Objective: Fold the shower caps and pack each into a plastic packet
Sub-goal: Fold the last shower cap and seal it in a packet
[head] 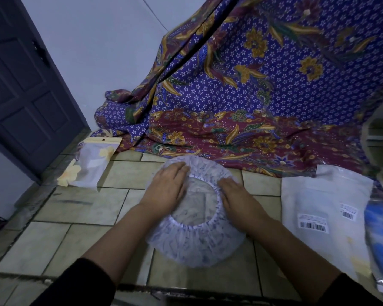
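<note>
As my left hand and right hand press open-palmed on the shower cap, I judge it flimsy, slippery — pinch the elastic rim.

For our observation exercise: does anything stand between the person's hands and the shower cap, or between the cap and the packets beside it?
Nothing visible. The left hand and right hand rest directly on the shower cap. Only bare floor tiles separate it from the flowered packet on its left and the white bags on its right.
</note>
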